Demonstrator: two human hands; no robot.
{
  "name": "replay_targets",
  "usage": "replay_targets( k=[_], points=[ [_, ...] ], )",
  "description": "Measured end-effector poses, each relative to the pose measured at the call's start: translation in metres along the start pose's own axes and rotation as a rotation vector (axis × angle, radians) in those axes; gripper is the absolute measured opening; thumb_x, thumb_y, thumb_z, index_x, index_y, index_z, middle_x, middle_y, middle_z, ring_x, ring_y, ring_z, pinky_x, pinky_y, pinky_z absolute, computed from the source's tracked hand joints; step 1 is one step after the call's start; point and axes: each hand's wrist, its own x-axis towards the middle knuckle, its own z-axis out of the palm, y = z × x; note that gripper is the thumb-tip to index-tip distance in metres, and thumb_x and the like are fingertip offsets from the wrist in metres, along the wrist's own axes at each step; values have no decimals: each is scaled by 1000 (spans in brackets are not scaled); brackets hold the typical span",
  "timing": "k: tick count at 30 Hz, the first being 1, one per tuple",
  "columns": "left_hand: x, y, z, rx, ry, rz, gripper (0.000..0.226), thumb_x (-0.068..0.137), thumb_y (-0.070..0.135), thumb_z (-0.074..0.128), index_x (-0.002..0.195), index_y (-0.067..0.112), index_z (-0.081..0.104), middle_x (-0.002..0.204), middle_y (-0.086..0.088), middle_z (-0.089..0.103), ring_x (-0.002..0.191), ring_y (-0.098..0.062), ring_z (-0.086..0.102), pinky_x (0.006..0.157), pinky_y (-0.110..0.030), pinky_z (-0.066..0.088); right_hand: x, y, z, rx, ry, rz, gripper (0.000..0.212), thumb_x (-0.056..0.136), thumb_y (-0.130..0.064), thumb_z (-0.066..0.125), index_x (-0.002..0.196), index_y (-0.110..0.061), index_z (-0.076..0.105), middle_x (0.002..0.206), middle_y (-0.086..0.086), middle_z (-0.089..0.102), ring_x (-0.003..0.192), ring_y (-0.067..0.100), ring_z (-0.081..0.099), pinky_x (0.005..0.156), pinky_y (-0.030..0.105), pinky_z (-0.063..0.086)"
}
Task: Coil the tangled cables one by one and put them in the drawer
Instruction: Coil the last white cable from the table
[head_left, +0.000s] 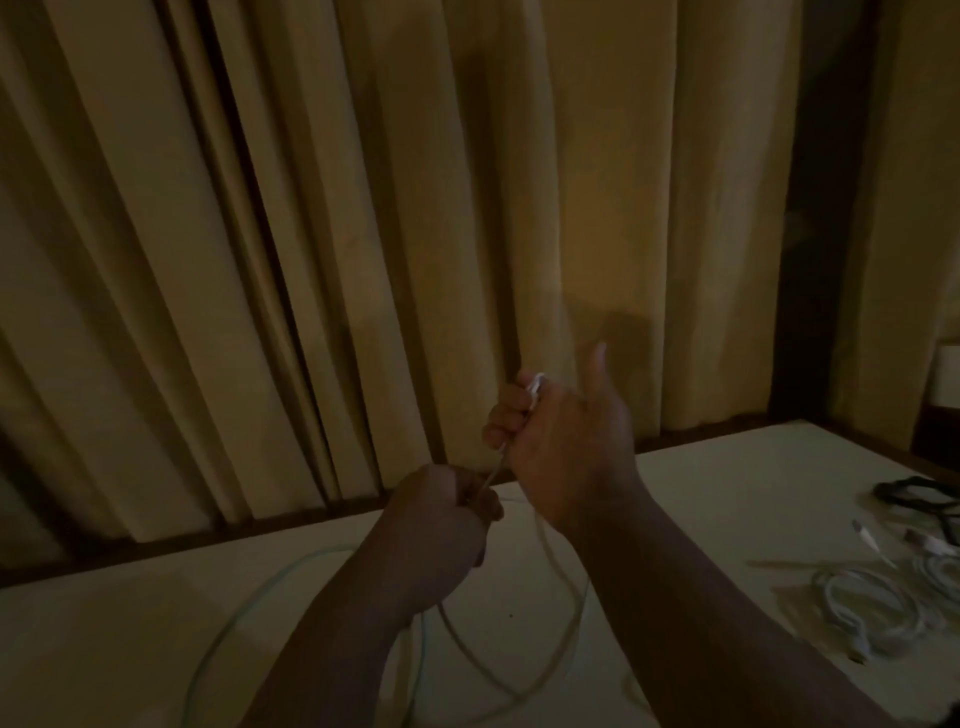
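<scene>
Cable (492, 467) held taut between both hands, above table (727, 483).

Plug end clamped in right hand (569, 441), fingers curled, thumb up; just below and left of it, left hand (441, 519) closed round same cable. Short straight run from grip to grip, slanting down-left; slack hanging under both grips in wide loops onto table. Left hand nearer loose length, so likely the one to feed next loop. Pile (857, 608) well right of grips, dim, blurred, count unclear. Drawer out of view.
</scene>
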Motion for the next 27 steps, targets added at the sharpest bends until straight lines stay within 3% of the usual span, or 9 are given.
replay_targets(
  k=[3, 6, 9, 13, 15, 17, 23, 25, 27],
  points=[
    [-3, -5, -9, 125, -86, -66, 36, 100, 23, 53, 71, 19, 73, 50, 3, 65, 53, -6, 61, 74, -29, 54, 5, -14, -7, -242, 113, -139, 52, 98, -63, 32, 86, -17, 52, 67, -3, 43, 64, 15, 40, 69, 35, 36],
    [-3, -9, -20, 176, -94, -44, 30, 99, 28, 57, 75, 24, 74, 56, 5, 61, 50, -10, 53, 57, -27, 44, 7, -32, -18, -696, 211, -317, 53, 107, -51, 19, 81, -19, 52, 63, -5, 45, 62, 13, 42, 66, 32, 39],
    [-7, -3, -31, 194, -77, 58, 27, 99, 35, 58, 77, 27, 73, 59, 11, 59, 46, -5, 50, 50, -24, 37, 7, -32, -31, -911, 213, -280, 58, 105, -57, 17, 87, -16, 54, 68, -2, 46, 61, 8, 45, 64, 26, 43],
    [-12, 3, -36, 222, -26, 180, 28, 100, 32, 56, 75, 33, 70, 83, 8, 71, 76, -3, 64, 66, -30, 52, 5, -15, -40, -1218, 74, -210, 54, 97, -69, 18, 88, -26, 50, 76, -11, 48, 61, -4, 46, 59, 18, 41],
    [-13, 4, -39, 214, 36, 236, 29, 99, 31, 58, 72, 34, 69, 80, 15, 70, 80, 4, 63, 63, -17, 46, 4, -9, -45, -1332, 39, -175, 60, 84, -85, 15, 84, -35, 49, 79, -15, 47, 70, -1, 45, 67, 24, 38],
    [-13, 3, -43, 244, 105, 299, 29, 99, 31, 57, 72, 37, 66, 75, 22, 67, 79, 10, 60, 59, -7, 37, 5, -5, -46, -1359, 5, -123, 63, 81, -89, 13, 81, -37, 50, 78, -16, 47, 72, 1, 44, 70, 28, 37],
    [-14, 1, -51, 190, 291, 403, 26, 99, 28, 55, 77, 37, 67, 77, 27, 64, 73, 3, 61, 53, -10, 37, 3, 8, -36, -1401, -138, 84, 65, 85, -87, 16, 71, -35, 53, 66, -15, 51, 63, 3, 47, 68, 31, 38],
    [-14, 1, -53, 159, 353, 414, 28, 98, 27, 56, 76, 43, 65, 73, 26, 64, 70, 3, 60, 53, -11, 36, 1, 11, -30, -1330, -201, 210, 72, 88, -83, 17, 67, -26, 56, 60, -11, 52, 57, 8, 45, 65, 33, 38],
    [-13, -2, -56, 134, 425, 411, 30, 98, 27, 58, 76, 45, 65, 77, 22, 66, 74, 0, 61, 57, -22, 43, -3, 12, -22, -1129, -301, 337, 74, 91, -80, 16, 64, -20, 49, 56, -6, 43, 51, 12, 34, 57, 33, 31]
  ],
)
